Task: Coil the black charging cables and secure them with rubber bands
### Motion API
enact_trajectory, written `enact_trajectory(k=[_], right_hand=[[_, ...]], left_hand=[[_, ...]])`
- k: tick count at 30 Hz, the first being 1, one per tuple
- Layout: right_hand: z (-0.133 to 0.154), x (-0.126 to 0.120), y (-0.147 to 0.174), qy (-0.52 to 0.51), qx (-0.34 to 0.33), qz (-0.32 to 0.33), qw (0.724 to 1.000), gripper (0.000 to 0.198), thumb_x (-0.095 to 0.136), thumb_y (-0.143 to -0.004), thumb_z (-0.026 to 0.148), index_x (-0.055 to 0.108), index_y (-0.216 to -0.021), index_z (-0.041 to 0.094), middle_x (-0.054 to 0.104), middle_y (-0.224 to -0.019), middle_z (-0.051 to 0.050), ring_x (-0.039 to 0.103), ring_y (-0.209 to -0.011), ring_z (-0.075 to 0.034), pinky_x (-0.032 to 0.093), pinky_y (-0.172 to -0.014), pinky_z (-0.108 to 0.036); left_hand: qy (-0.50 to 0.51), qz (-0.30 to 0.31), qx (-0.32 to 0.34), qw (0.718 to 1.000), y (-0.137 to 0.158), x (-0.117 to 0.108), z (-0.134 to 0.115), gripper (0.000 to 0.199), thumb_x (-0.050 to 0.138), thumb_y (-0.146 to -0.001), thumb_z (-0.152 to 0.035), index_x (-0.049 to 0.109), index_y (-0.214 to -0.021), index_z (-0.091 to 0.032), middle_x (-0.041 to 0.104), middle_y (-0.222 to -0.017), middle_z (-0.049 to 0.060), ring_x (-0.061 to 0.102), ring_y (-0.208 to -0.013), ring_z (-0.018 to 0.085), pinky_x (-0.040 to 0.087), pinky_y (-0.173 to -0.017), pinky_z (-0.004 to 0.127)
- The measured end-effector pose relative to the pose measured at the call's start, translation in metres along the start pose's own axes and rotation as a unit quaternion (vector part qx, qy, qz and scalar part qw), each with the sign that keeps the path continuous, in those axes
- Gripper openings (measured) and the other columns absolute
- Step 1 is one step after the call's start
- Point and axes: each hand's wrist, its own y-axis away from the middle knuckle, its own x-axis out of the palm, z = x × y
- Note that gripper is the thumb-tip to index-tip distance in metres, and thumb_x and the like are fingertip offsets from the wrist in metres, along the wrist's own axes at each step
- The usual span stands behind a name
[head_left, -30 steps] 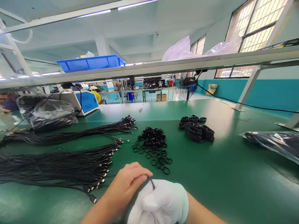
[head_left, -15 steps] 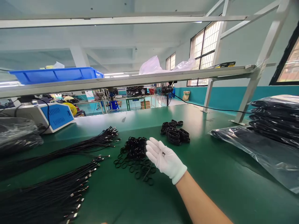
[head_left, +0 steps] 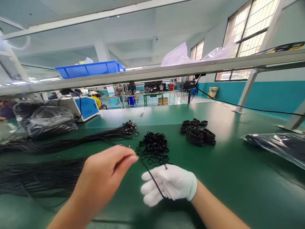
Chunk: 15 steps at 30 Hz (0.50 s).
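My left hand [head_left: 107, 175], bare and blurred, is closed in a pinch around one end of a black cable [head_left: 153, 179]. The strand slants down from there across my right hand [head_left: 168, 184], which wears a white glove and is turned palm up. Its thumb bends in over the palm against the cable, while the other fingers are partly stretched. A small dark piece [head_left: 166, 167] shows by the thumb; I cannot make out what it is. Just beyond the glove lies a heap of small black rings [head_left: 154, 143], the nearest ones spread loose on the green table.
Bundles of black cables [head_left: 111, 132] lie at left, near bagged goods [head_left: 51, 119] and a blue-and-white machine [head_left: 85, 106]. Coiled black cables [head_left: 197, 133] stand behind the rings. A clear plastic bag [head_left: 276, 144] lies right. Overhead, a shelf [head_left: 143, 73] carries a blue tray [head_left: 90, 69].
My left hand has come into view pinching a black cable. My right hand has drawn back nearer to me, the cable now across it. The camera view has turned left.
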Motion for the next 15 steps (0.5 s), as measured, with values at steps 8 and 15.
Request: enact_trajectory(k=[8,15], right_hand=[[-0.007,0.028,-0.005,-0.022,-0.003,0.064,0.998,0.049,0.072,-0.068,0.029,0.058,-0.110,0.009,0.068,-0.088,-0.011,0.065,-0.078,-0.023,0.045,-0.073,-0.039],[0.036,0.012,0.005,-0.084,-0.267,-0.043,0.959,0.021,0.069,-0.074,0.025,0.055,-0.087,0.016,0.048,-0.069,0.004,0.045,-0.062,-0.009,0.036,-0.063,-0.027]], left_hand=[[0.036,0.167,-0.094,0.981,-0.036,0.071,0.041,0.031,0.043,-0.084,-0.032,0.065,-0.069,-0.016,0.060,-0.062,-0.002,0.053,-0.061,0.013,0.036,-0.056,0.021],[-0.072,0.231,-0.068,0.968,0.076,0.113,0.044,0.028,0.039,-0.085,-0.019,0.064,-0.073,-0.025,0.069,-0.071,-0.002,0.065,-0.062,0.015,0.039,-0.051,0.019]])
